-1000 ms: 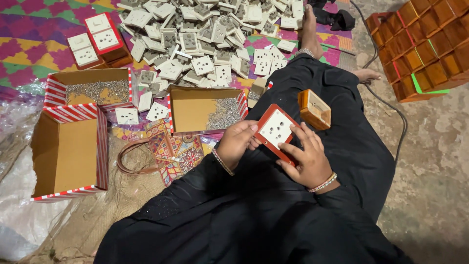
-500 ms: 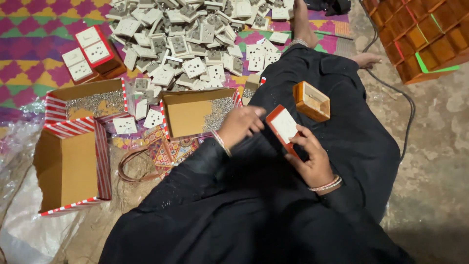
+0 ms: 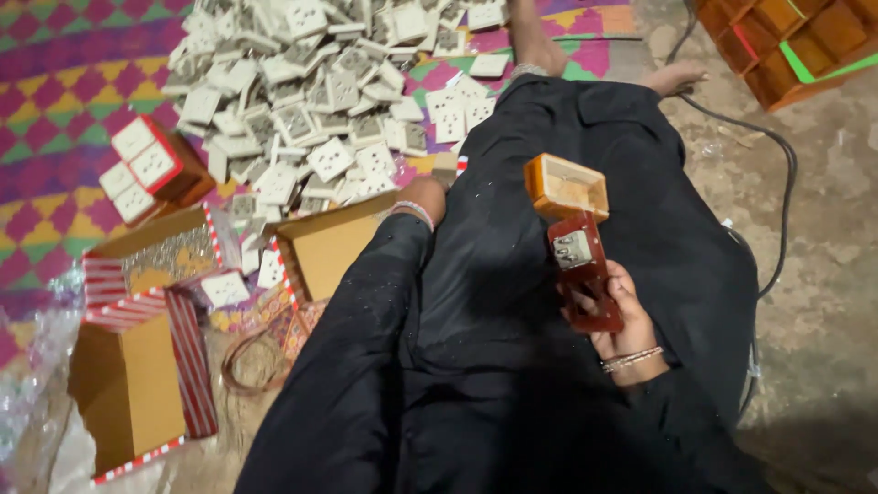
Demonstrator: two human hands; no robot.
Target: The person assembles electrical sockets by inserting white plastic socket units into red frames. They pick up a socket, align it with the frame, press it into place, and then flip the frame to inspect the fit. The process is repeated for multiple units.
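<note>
Head view: the right hand [image 3: 615, 316] has its fingers closed around a red backing plate with a socket module [image 3: 582, 270], turned so its metal-fitted back faces up, held over the lap just below a small orange wooden box [image 3: 567, 187] that rests on the black-clad leg. The left hand [image 3: 422, 197] reaches out toward the pile of white sockets [image 3: 311, 101] on the patterned mat; its fingers are hidden behind an open cardboard carton [image 3: 325, 252], so whether they are open or closed cannot be told. Judged from how things lie, the work is at an early stage: only a few finished red-framed socket units [image 3: 144, 169] sit at the left edge of the pile, a large heap of loose sockets is unmounted, and the red-striped cartons [image 3: 137, 384] look largely unfilled. More orange boxes [image 3: 786, 41] are stacked at upper right.
</note>
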